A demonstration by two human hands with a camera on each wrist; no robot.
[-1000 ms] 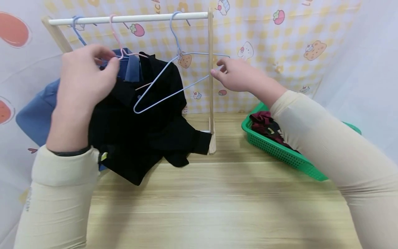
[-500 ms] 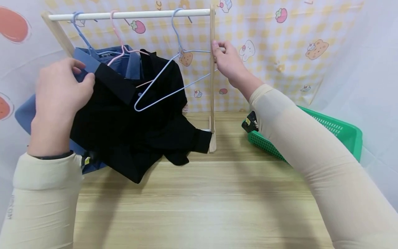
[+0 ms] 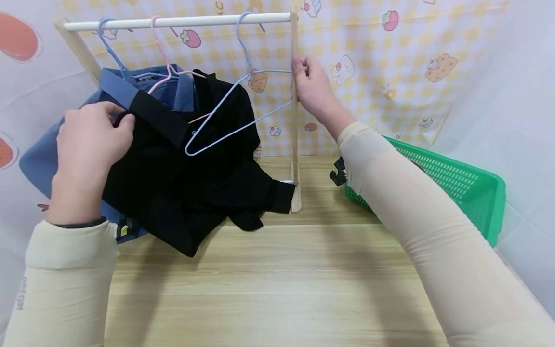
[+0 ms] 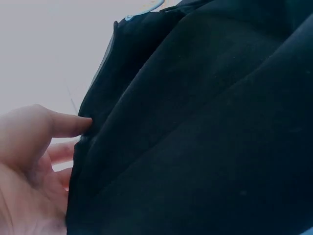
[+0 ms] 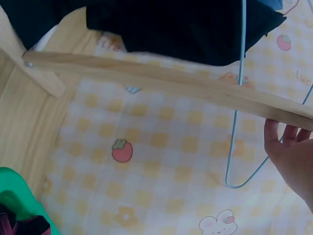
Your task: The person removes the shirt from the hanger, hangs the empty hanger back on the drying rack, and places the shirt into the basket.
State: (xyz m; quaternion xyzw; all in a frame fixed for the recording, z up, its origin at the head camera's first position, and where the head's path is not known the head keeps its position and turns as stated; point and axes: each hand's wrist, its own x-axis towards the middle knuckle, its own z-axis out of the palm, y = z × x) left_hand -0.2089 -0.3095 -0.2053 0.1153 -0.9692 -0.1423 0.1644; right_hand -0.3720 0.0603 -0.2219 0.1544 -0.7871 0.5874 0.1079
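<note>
My left hand point(image 3: 93, 140) pinches the edge of a black shirt point(image 3: 156, 159) near its shoulder. In the left wrist view the thumb point(image 4: 73, 125) lies on the dark cloth point(image 4: 195, 112), other fingers behind its edge. A pink hanger point(image 3: 162, 53) carries the shirt on the rack's white rail point(image 3: 195, 21). Behind it, a blue shirt point(image 3: 45, 156) hangs from a blue hanger point(image 3: 108, 46). My right hand point(image 3: 314, 86) grips the wooden side post point(image 3: 295, 140) of the clothes rack; fingers also show at the post in the right wrist view. A bare light-blue hanger point(image 3: 236, 134) hangs just left of it.
A green basket point(image 3: 485, 193) with dark red and black cloth stands at the right, partly hidden by my right sleeve. The rack stands on a wooden table point(image 3: 269, 279), before a yellow checked curtain point(image 3: 368, 62).
My left hand has moved down and left from the pink hanger to the black shirt's edge. The right hand has moved from the bare hanger's end onto the post.
</note>
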